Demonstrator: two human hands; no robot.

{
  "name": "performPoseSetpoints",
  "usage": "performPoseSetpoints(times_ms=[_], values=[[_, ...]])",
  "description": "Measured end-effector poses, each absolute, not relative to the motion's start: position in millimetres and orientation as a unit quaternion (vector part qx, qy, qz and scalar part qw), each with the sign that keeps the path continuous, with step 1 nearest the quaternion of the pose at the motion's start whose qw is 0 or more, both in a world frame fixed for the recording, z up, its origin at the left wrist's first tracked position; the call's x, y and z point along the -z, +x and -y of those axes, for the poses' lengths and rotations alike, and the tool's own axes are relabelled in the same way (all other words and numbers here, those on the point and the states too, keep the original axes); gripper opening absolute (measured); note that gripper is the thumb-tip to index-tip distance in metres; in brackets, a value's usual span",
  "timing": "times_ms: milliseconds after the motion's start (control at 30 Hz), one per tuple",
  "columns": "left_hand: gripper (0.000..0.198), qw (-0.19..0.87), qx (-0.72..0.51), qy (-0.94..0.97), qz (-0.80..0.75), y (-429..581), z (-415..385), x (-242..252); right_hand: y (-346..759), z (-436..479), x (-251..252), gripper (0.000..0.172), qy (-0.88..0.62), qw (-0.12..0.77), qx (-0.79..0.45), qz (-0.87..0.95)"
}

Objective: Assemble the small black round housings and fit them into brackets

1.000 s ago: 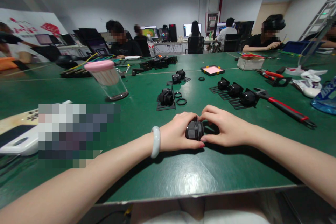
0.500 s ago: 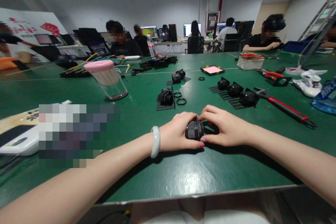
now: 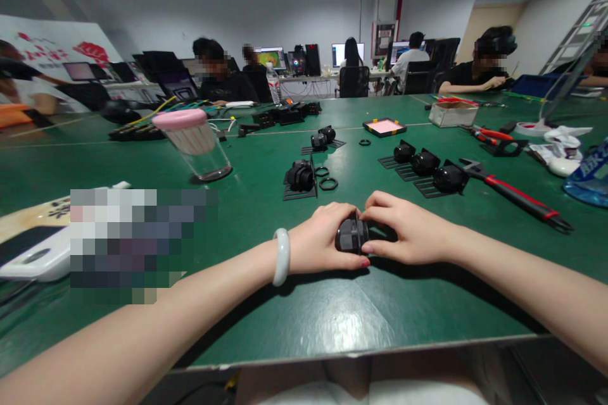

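Between both hands, near the table's front edge, is a black cable gland point(image 3: 349, 235) lying on its side. My left hand point(image 3: 323, 237), with a pale bangle at the wrist, is closed round its wide ribbed body. The fingertips and thumb of my right hand point(image 3: 396, 228) pinch the right end, at a flange or ring there; my fingers partly hide it. Just beyond stands another black gland point(image 3: 301, 174) on a slotted plate, beside two black ring nuts point(image 3: 328, 184). To the right, several more black glands point(image 3: 446, 176) sit on slotted plates.
An adjustable wrench point(image 3: 520, 196) with red-black handle lies at the right, near pliers point(image 3: 494, 134) and a water bottle point(image 3: 589, 174). A pink-lidded cup point(image 3: 209, 158) stands left, above a white device point(image 3: 42, 259). Further back are a small tray point(image 3: 384, 126), a box point(image 3: 453, 114) and seated people.
The right fingertips have shifted very slightly at the gland's right end. My left hand keeps its hold, and the things on the table stay put.
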State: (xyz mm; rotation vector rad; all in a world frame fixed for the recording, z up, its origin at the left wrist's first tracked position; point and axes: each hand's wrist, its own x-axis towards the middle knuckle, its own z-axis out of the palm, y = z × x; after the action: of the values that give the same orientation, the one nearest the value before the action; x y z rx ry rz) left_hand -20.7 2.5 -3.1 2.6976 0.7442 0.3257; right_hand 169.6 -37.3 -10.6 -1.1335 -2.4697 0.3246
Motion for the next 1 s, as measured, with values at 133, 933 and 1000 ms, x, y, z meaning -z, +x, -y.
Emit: performPoseSetpoints(times_ms=[133, 933, 1000], values=[[0.051, 0.164, -0.116, 0.944, -0.26, -20.9, -2.7, 3.3, 170.0, 37.0, 10.1, 0.037, -0.41, 0.203, -0.112, 0.882], [0.052, 0.164, -0.122, 0.944, -0.259, -20.7, -3.0, 3.7, 169.4, 38.3, 9.1, 0.037, -0.407, 0.21, -0.108, 0.882], [0.051, 0.163, -0.124, 0.944, -0.26, -20.6, -2.9, 3.7, 169.4, 38.1, 9.3, 0.037, -0.404, 0.21, -0.113, 0.883]])
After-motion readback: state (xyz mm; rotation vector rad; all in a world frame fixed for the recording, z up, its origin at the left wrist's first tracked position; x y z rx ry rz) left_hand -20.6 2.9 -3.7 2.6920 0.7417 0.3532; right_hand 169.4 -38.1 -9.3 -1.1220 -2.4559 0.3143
